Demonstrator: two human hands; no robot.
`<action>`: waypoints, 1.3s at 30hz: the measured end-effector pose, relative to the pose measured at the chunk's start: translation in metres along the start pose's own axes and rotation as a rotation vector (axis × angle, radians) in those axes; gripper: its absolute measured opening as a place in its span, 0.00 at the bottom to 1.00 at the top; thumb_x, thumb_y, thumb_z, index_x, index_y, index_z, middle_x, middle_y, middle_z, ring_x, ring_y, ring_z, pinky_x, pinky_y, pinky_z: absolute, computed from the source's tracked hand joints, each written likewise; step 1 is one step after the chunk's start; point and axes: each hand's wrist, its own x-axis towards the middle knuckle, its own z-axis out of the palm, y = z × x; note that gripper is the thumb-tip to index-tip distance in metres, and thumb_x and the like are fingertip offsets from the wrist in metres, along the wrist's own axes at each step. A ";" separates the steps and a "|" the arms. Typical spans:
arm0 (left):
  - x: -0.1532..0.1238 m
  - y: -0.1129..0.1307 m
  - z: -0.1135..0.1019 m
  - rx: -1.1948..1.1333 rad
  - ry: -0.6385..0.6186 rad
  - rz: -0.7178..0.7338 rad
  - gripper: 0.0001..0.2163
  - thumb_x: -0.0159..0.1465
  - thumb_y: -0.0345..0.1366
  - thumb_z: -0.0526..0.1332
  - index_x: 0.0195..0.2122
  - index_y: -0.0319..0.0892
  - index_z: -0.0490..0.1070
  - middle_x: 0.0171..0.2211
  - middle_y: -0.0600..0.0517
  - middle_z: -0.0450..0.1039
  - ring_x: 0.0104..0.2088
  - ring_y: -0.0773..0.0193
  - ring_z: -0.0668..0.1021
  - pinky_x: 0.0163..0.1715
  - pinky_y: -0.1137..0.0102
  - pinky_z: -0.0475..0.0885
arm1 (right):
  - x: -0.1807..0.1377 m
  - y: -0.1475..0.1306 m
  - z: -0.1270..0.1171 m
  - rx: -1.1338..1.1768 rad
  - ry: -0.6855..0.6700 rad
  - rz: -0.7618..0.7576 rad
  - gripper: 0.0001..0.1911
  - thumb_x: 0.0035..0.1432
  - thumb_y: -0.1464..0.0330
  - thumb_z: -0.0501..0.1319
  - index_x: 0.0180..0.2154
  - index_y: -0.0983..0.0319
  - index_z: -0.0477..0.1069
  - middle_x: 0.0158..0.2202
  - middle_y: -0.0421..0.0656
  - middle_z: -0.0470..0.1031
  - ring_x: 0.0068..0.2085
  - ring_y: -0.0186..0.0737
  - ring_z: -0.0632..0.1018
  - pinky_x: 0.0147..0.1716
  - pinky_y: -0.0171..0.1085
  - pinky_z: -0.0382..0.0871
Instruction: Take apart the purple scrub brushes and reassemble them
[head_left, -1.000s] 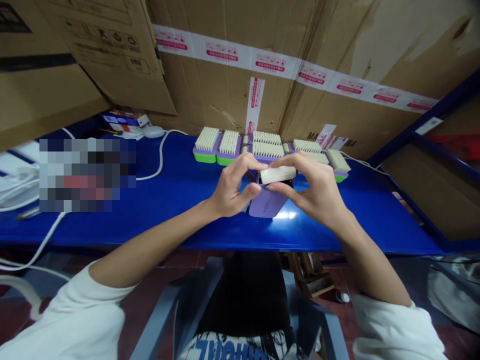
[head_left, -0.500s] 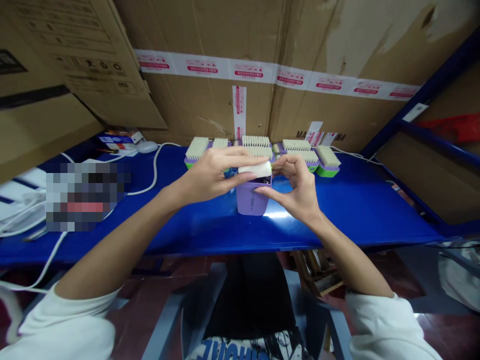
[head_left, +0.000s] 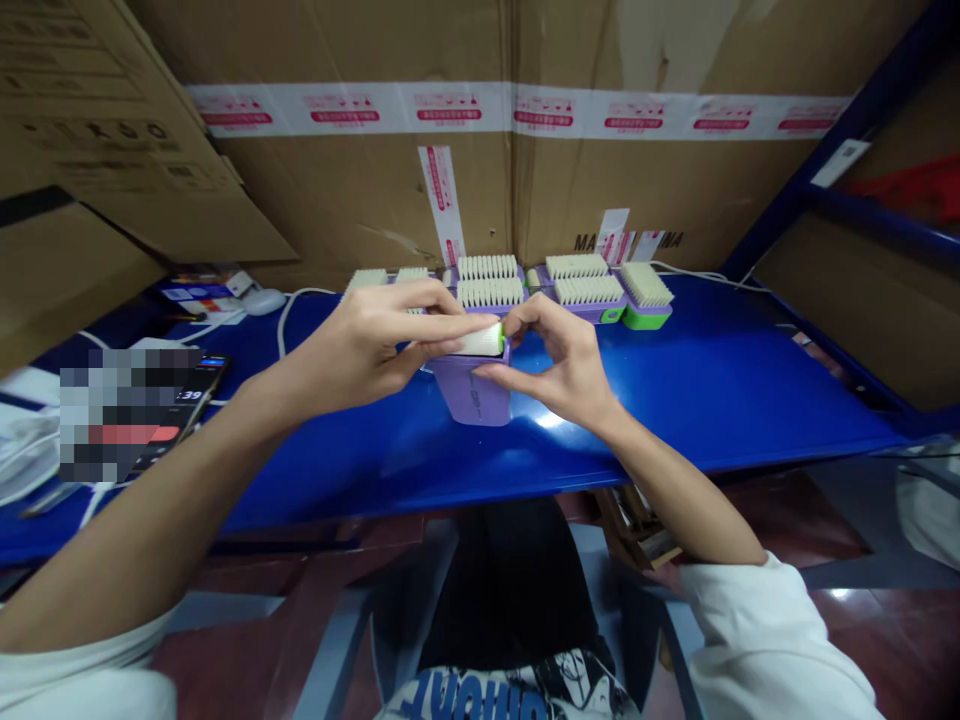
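A purple plastic case (head_left: 474,393) stands on the blue table (head_left: 675,400) in front of me. My left hand (head_left: 371,343) pinches a white roller piece with a green end (head_left: 480,341) at the top of the case. My right hand (head_left: 559,362) grips the case's upper right edge, fingers curled, thumb low on its side. Both hands meet over the case's open top. What lies inside the case is hidden.
A row of purple and green brush units (head_left: 570,285) with white bristles lines the back of the table against cardboard boxes (head_left: 465,170). A phone (head_left: 184,405), a white cable (head_left: 289,305) and a mouse (head_left: 262,300) lie at the left. A blue rack frame (head_left: 855,215) rises at the right.
The white roller went from my right hand over to my left, which now presses it at the case's top. My right hand dropped to the case's edge. The view shifted right.
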 end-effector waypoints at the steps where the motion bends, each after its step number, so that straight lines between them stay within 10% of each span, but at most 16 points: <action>1: 0.000 0.000 0.000 0.007 0.002 -0.001 0.20 0.82 0.37 0.65 0.69 0.65 0.84 0.47 0.49 0.88 0.41 0.58 0.86 0.40 0.65 0.80 | 0.001 0.001 0.000 0.009 -0.007 -0.008 0.22 0.65 0.52 0.82 0.41 0.56 0.74 0.38 0.38 0.77 0.38 0.38 0.76 0.41 0.42 0.75; 11: -0.002 -0.001 0.008 -0.050 0.052 -0.056 0.20 0.81 0.38 0.69 0.70 0.67 0.82 0.46 0.51 0.88 0.40 0.58 0.86 0.38 0.64 0.79 | -0.008 0.007 0.004 0.018 0.025 0.069 0.31 0.65 0.44 0.80 0.56 0.53 0.74 0.47 0.40 0.81 0.44 0.41 0.82 0.45 0.44 0.83; 19: -0.020 0.002 0.033 -0.015 0.131 -0.225 0.31 0.75 0.60 0.74 0.71 0.48 0.82 0.63 0.42 0.88 0.62 0.47 0.89 0.62 0.57 0.88 | -0.009 0.009 -0.008 -0.184 -0.007 -0.054 0.22 0.75 0.55 0.75 0.66 0.51 0.83 0.57 0.46 0.85 0.44 0.42 0.81 0.48 0.49 0.85; 25: -0.027 0.000 0.063 -0.205 0.368 -0.275 0.29 0.72 0.53 0.79 0.69 0.47 0.82 0.64 0.43 0.87 0.62 0.50 0.90 0.56 0.59 0.94 | -0.013 0.015 -0.011 -0.106 0.058 -0.009 0.15 0.75 0.59 0.76 0.60 0.49 0.85 0.64 0.47 0.80 0.58 0.48 0.84 0.51 0.48 0.85; 30: -0.038 -0.002 0.077 -0.205 0.461 -0.243 0.24 0.76 0.54 0.75 0.68 0.52 0.82 0.67 0.45 0.83 0.67 0.49 0.86 0.55 0.58 0.94 | -0.014 0.021 -0.018 -0.110 0.000 0.106 0.30 0.72 0.52 0.76 0.71 0.46 0.79 0.67 0.49 0.73 0.61 0.50 0.83 0.54 0.50 0.88; 34: -0.049 -0.021 0.065 -0.165 0.527 -0.418 0.30 0.74 0.65 0.72 0.68 0.51 0.78 0.67 0.42 0.80 0.59 0.52 0.88 0.46 0.64 0.91 | -0.013 0.023 -0.019 -0.210 0.031 -0.002 0.16 0.72 0.51 0.75 0.56 0.49 0.85 0.66 0.49 0.74 0.68 0.59 0.80 0.60 0.60 0.87; 39: -0.055 -0.042 0.066 0.142 0.216 -0.781 0.23 0.76 0.57 0.69 0.57 0.43 0.81 0.42 0.46 0.86 0.44 0.50 0.88 0.50 0.55 0.87 | -0.014 0.025 -0.017 -0.227 0.057 0.021 0.29 0.71 0.47 0.75 0.67 0.47 0.79 0.67 0.50 0.72 0.67 0.58 0.80 0.58 0.58 0.88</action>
